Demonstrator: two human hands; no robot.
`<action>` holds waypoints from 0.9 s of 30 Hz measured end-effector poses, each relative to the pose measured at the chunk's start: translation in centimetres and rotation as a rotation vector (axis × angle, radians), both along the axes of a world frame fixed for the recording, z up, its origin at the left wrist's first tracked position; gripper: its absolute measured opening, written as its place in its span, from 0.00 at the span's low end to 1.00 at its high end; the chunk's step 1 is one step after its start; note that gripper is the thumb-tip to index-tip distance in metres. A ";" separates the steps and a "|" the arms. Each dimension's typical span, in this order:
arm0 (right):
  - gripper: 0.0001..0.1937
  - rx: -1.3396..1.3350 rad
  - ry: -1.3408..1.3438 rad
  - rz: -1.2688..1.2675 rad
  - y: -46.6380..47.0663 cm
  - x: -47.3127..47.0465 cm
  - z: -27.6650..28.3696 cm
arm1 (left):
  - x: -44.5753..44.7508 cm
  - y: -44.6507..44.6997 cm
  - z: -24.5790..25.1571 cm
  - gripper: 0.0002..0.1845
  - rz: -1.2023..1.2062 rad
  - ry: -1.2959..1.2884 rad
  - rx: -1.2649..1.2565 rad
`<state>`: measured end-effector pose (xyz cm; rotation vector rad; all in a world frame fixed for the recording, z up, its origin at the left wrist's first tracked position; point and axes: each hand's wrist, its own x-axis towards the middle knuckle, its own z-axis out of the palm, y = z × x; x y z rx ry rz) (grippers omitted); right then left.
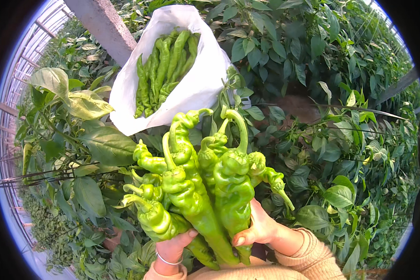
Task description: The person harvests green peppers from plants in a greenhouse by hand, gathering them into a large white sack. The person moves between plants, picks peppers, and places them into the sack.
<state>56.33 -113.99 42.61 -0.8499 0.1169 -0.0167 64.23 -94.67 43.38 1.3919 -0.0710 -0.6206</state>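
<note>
A large bunch of wrinkled green peppers (196, 182), stems upward, is held between my two hands, low in the middle of the view. My left hand (175, 245), with a bracelet at the wrist, grips the bunch from the lower left. On the right side my right hand (257, 225) clasps it, thumb across the front; its other fingers are mostly hidden behind the peppers. Beyond the bunch stands an open white plastic sack (203, 84), holding many long green peppers (166, 63) that lie lengthwise inside.
Dense pepper plants (283, 49) surround the sack on both sides. A concrete post (103, 29) slants behind the sack at the upper left. Thin dark lines (49, 172) cross the foliage at left and right. Greenhouse framing (7, 108) shows at the far left.
</note>
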 end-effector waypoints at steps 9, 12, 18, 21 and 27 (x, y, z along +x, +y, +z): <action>0.57 0.090 -0.044 -0.086 -5.3 10.2 3.1 | 11.1 -7.5 4.5 0.48 -0.030 -0.190 0.012; 0.55 0.085 0.027 -0.130 -8.1 14.4 5.3 | 16.0 -11.0 5.2 0.49 -0.019 -0.144 -0.024; 0.53 -0.227 -0.339 -0.142 -14.1 28.1 9.9 | 28.8 -13.7 9.9 0.39 0.013 -0.582 -0.047; 0.55 -0.635 -0.304 -0.039 -17.9 33.8 13.1 | 32.8 -14.9 10.9 0.32 0.080 -0.660 -0.178; 0.61 -1.403 -0.234 0.516 -22.2 41.8 19.1 | 29.7 -20.6 8.0 0.24 0.491 -0.412 -0.550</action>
